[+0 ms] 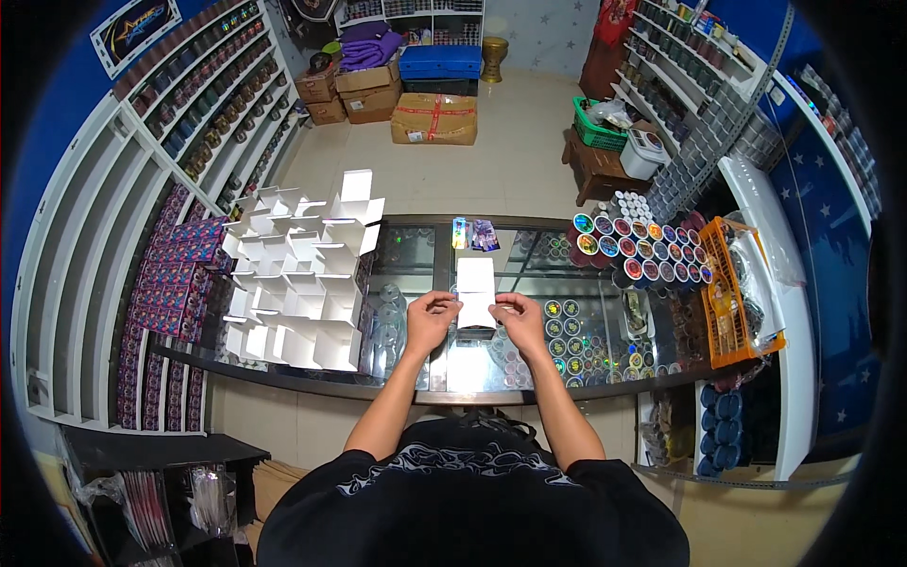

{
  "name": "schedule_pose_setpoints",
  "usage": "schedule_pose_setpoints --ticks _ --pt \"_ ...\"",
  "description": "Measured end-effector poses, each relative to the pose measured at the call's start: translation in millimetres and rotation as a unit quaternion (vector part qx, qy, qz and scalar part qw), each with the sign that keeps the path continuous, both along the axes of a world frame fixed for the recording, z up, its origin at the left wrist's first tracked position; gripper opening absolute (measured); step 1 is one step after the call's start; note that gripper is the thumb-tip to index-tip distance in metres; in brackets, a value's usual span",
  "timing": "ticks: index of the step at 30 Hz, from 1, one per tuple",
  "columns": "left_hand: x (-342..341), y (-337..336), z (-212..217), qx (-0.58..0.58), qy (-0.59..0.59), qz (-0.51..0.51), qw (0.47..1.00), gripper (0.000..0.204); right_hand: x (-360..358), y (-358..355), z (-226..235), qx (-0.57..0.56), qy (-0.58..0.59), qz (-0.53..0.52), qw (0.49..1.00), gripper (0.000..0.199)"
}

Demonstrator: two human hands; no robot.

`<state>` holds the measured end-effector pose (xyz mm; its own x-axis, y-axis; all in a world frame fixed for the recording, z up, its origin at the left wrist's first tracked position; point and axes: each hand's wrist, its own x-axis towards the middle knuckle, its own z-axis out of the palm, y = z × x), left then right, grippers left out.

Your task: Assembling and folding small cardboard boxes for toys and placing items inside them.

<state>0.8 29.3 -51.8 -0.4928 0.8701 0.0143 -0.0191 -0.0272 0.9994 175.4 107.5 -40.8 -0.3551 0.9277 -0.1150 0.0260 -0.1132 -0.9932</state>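
A small white-lined cardboard box (475,276) stands on the glass counter in front of me, its lid raised at the far side. My left hand (432,319) pinches the box's left edge with curled fingers. My right hand (521,323) grips the opposite edge the same way. The inside of the box cannot be made out. Just beyond it lie small colourful cards (483,235). Many open white boxes (298,274) are stacked on the counter at the left.
Purple printed boxes (175,298) are piled at the far left. Round-lidded jars (642,248) stand in rows at the right, beside an orange basket (723,302). More round containers show through the glass counter (463,383). Cardboard boxes (435,120) sit on the floor beyond.
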Motion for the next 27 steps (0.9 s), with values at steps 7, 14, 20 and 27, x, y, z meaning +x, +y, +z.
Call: schedule_pose_setpoints --ticks 7,14,20,27 --pt "0 -9 4 -0.02 0.068 -0.014 0.997 0.02 11 -3 -1 0.012 -0.017 0.038 0.999 0.032" --pt "2 -11 14 -0.026 0.047 -0.037 0.998 0.022 12 -3 -2 -0.015 0.009 0.037 0.999 0.032" --pt "-1 -15 10 -0.021 0.062 -0.041 0.997 0.024 11 -7 -1 0.006 0.033 0.04 0.999 0.035" --pt "-2 -18 14 -0.02 0.047 -0.083 0.995 0.028 20 -9 -1 0.005 0.033 0.084 0.996 0.038"
